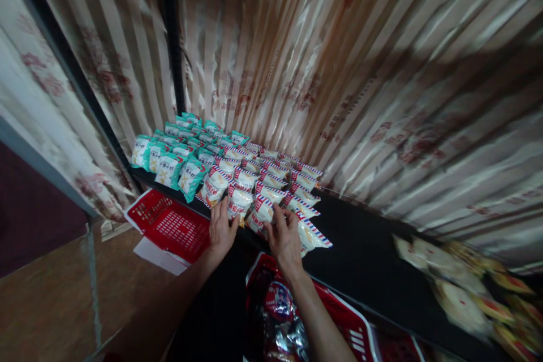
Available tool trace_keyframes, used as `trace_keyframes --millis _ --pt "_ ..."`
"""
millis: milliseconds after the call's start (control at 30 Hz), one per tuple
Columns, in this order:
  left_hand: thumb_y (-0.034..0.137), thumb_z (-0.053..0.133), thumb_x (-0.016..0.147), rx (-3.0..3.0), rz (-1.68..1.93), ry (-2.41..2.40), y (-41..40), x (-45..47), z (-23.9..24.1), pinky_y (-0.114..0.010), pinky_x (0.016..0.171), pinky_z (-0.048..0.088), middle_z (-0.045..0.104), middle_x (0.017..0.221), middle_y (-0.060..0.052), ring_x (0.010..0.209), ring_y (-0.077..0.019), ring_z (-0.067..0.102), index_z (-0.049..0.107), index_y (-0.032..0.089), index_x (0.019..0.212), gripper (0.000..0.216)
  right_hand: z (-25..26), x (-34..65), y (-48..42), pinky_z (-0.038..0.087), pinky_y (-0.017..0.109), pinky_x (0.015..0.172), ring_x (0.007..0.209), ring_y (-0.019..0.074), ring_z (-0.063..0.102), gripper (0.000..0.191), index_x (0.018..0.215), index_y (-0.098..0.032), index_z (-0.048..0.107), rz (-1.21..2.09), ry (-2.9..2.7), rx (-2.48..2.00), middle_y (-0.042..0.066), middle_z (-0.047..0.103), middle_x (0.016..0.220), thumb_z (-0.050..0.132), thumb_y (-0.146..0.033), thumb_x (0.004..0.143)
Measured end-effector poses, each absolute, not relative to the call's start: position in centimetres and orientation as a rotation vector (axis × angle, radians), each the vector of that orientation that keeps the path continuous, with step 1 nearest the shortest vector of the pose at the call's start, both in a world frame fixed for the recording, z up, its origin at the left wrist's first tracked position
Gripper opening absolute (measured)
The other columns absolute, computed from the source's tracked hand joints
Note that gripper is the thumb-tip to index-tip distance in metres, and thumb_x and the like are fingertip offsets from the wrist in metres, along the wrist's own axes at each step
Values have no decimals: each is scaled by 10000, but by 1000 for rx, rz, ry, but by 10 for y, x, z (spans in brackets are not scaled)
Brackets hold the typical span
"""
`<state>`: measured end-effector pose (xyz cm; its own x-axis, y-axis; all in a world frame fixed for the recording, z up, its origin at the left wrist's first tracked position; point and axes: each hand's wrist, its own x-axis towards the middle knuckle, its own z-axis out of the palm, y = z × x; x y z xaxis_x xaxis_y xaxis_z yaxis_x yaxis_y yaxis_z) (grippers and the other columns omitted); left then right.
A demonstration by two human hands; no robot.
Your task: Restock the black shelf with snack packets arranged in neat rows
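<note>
Rows of small white snack bags (pixel 240 200) with red-and-blue striped edges stand on a black shelf (pixel 352 232). My left hand (pixel 222 229) is at the front of these bags, its fingers stretched out against the lower part of one and the thumb apart. My right hand (pixel 285 235) has bent, parted fingers at the right edge of a front-row bag (pixel 259 216). Another striped bag (pixel 313 235) leans just right of that hand. Left of the white bags are several rows of teal-and-white snack bags (pixel 168 169).
A red basket (pixel 169 223) sits below the shelf at left. Beneath my right forearm, a second red basket (pixel 339 308) holds shiny packages (pixel 282 305). Blurred flat packages (pixel 460 302) lie at the shelf's right end. Behind runs a pleated curtain (pixel 305 68) with a dark upright post (pixel 173 39).
</note>
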<state>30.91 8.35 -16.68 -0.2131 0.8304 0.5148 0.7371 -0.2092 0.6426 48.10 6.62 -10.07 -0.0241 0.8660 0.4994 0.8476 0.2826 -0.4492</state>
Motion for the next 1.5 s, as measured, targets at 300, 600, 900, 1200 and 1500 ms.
trace_keyframes --millis 300,600,900,1200,1500 --pt "311 488 890 1808 1455 1856 68 315 -166 -473 946 460 370 1308 -159 1222 -285 409 248 203 1408 581 -88 477 58 583 387 625 930 272 650 561 1436 -267 261 -174 -1951 -1834 158 410 1404 418 -261 898" --pt "211 420 902 2057 1296 1781 42 315 -160 -465 1013 410 358 1349 -129 1252 -270 389 397 217 1341 439 -97 475 43 588 306 620 1101 262 597 479 1386 -291 374 -369 -1992 -1716 109 423 1427 395 -216 913" --pt "130 416 869 2157 1245 1738 37 319 -160 -497 1005 424 260 1448 -124 1345 -313 266 427 218 1324 464 -109 481 38 555 376 834 1227 265 501 527 1424 -247 307 -266 -2046 -1709 114 330 1479 364 -140 911" --pt "232 473 892 2271 1266 1730 32 342 -146 -542 1073 301 89 1537 -130 1407 -329 102 257 228 1430 580 -115 492 20 509 393 886 1299 258 409 611 1449 -298 211 -310 -2001 -1555 100 236 1522 384 -115 892" --pt "318 518 881 2288 1309 1855 48 369 -145 -605 1075 212 -23 1549 -156 1404 -381 34 158 201 1465 696 -146 523 -2 296 577 1038 1379 336 213 821 1470 -193 76 -66 -1370 -1659 184 188 1518 533 -463 844"
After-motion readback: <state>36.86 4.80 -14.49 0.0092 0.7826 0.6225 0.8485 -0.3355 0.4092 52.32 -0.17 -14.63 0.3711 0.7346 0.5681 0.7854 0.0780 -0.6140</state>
